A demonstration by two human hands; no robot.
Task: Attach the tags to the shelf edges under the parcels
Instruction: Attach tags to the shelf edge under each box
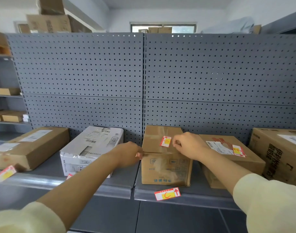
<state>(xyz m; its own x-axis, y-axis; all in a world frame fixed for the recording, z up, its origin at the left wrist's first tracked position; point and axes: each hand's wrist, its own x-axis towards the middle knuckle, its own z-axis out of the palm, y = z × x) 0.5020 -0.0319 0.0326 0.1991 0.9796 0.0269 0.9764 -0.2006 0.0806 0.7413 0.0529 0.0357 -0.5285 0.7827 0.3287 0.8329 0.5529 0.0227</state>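
On the grey shelf (120,178) stands a row of parcels. My left hand (128,153) grips the upper left edge of the middle cardboard box (165,167). A red, white and yellow tag (165,141) lies on that box's top, and my right hand (187,145) pinches at its right edge with curled fingers. Another tag marked C (167,194) sits on the shelf edge (202,196) below this box. A further tag (238,150) lies on the brown box to the right (227,165). At the left end of the shelf edge is one more tag (6,173).
A flat brown parcel (31,147) and a white parcel (92,148) stand left of the middle box, with a large printed carton (278,153) at far right. A tag corner (69,176) peeks out behind my left forearm. Grey pegboard (93,73) backs the shelf.
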